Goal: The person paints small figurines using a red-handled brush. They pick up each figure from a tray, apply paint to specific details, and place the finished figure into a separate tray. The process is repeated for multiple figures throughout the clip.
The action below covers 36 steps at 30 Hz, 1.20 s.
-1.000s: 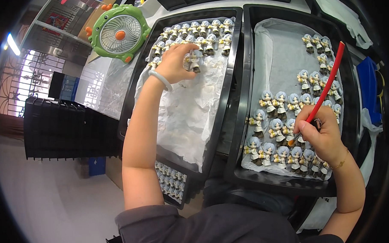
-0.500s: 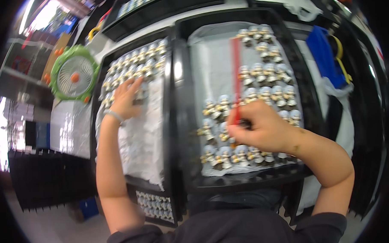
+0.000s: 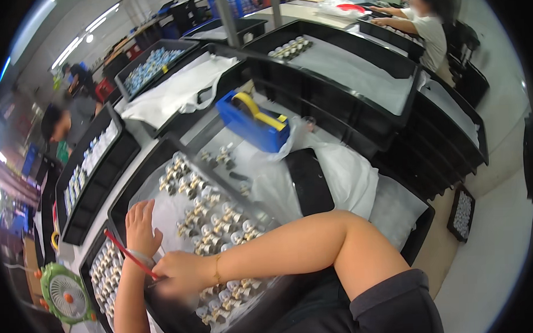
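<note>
Left hand [image 3: 140,226] lying flat, fingers spread and empty, on the white liner of the black tray [image 3: 160,155]. Just right of it, right hand [image 3: 177,274] curled tight around a red stick [image 3: 129,255], forearm crossing the tray. Small metal fittings [image 3: 212,218], too many to count, clustered inside the tray. One blue tape dispenser [image 3: 253,123] beyond the tray.

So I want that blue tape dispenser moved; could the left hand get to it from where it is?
Probably yes. The left hand lies open on the tray's white liner, and the blue tape dispenser sits beyond the tray's far rim, uncovered. Only low metal fittings lie between, so it could pass above them.
</note>
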Each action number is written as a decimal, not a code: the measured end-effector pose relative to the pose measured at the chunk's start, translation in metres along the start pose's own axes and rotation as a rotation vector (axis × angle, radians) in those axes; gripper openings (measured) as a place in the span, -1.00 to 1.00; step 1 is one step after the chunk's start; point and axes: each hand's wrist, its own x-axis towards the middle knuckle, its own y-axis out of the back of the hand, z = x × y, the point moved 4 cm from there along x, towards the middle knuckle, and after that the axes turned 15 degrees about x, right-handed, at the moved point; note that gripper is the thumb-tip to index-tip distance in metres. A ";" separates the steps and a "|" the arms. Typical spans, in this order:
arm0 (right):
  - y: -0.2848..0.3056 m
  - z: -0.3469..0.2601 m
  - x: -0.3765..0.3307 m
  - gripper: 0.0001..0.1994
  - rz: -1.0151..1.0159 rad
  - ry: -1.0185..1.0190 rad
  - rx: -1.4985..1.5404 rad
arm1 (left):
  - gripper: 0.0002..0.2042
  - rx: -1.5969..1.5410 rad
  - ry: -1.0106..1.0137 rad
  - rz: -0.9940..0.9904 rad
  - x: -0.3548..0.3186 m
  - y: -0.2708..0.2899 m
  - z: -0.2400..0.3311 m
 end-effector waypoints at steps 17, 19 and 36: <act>0.009 -0.022 -0.009 -0.79 -0.015 0.036 0.084 | -0.36 -0.282 0.334 -0.278 0.087 -0.089 -0.016; 0.004 -0.009 -0.006 -0.80 0.044 0.128 -0.006 | -0.41 -0.330 0.329 -0.219 0.076 -0.073 -0.022; 0.000 -0.010 -0.007 -0.89 -0.054 -0.213 0.073 | -0.25 -1.831 0.418 0.098 -0.155 0.070 0.003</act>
